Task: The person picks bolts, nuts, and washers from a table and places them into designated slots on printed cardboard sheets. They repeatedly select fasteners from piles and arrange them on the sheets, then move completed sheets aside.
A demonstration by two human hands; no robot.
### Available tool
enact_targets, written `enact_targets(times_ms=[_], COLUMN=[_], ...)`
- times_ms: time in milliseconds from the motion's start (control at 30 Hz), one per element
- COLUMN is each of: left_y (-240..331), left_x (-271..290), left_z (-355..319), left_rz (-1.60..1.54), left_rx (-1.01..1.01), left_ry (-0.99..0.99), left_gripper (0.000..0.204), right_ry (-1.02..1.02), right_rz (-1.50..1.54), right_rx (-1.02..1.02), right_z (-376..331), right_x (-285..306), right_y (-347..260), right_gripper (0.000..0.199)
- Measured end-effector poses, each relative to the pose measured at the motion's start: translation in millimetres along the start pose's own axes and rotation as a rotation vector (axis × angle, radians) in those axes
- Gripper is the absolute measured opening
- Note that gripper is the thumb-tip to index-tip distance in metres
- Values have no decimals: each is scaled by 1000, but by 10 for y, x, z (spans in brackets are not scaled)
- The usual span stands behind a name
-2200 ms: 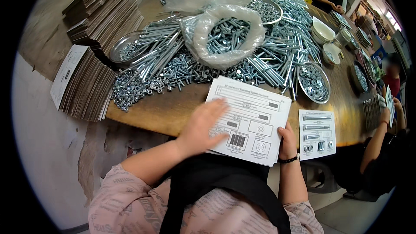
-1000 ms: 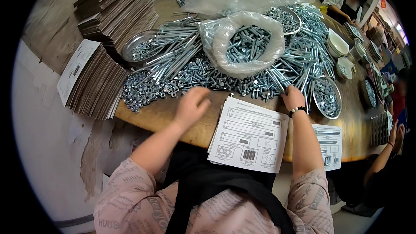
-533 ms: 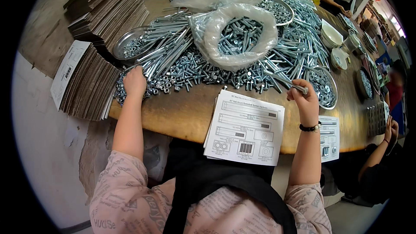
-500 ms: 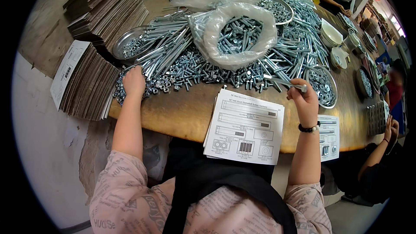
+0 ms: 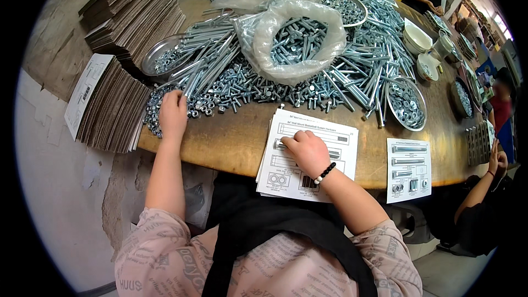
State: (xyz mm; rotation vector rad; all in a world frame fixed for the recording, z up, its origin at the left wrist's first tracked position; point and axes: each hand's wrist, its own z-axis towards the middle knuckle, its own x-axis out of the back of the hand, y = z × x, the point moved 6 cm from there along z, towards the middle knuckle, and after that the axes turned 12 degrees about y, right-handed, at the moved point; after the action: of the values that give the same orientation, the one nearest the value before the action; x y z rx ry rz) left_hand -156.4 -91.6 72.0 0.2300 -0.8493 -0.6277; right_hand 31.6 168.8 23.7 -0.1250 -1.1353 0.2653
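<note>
My right hand (image 5: 309, 153) is over a stack of printed cards (image 5: 344, 179) at the table's front edge, fingers pinched at a silver hex bolt (image 5: 279, 144). The bolt's head pokes out left of my fingers, and its shank lies along a printed bolt outline, partly covered by the hand. My left hand (image 5: 173, 113) is at the pile of hex nuts (image 5: 195, 104), its fingers curled down at the pile's left part. What those fingers hold, if anything, is hidden. Behind the nuts lie short bolts (image 5: 242, 85) and long bolts (image 5: 212, 58).
A clear plastic bag (image 5: 261, 49) of bolts stands mid-table. Metal trays hold nuts (image 5: 151, 66) at left and washers (image 5: 422, 115) at right. Cardboard stacks (image 5: 113, 104) rise at left. Another card (image 5: 408, 157) carries hardware at right. Other people's hands (image 5: 498, 162) are farther right.
My right hand has moved left and down from beside the washer tray onto the cards, bringing the bolt down onto them. My left hand has shifted slightly right among the nuts.
</note>
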Motion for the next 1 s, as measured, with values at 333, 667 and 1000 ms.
enact_targets(times_ms=[333,667,1000], left_y=[1736,2295,1587], left_x=[-657,-1208,-987], left_z=[-579,-1104,-854], left_rz=[-490,-550,-477], left_rx=[-363,-560,-211], left_ry=[-475,-752,-836], left_gripper=[13,17,22], right_ry=[255,293,382], right_rz=[108,42,154], right_rx=[-255,-627,-630], right_z=[-225,-792,-811], right_x=[390,656,583], right_y=[392,1223,1226], right_gripper=[12,13,10])
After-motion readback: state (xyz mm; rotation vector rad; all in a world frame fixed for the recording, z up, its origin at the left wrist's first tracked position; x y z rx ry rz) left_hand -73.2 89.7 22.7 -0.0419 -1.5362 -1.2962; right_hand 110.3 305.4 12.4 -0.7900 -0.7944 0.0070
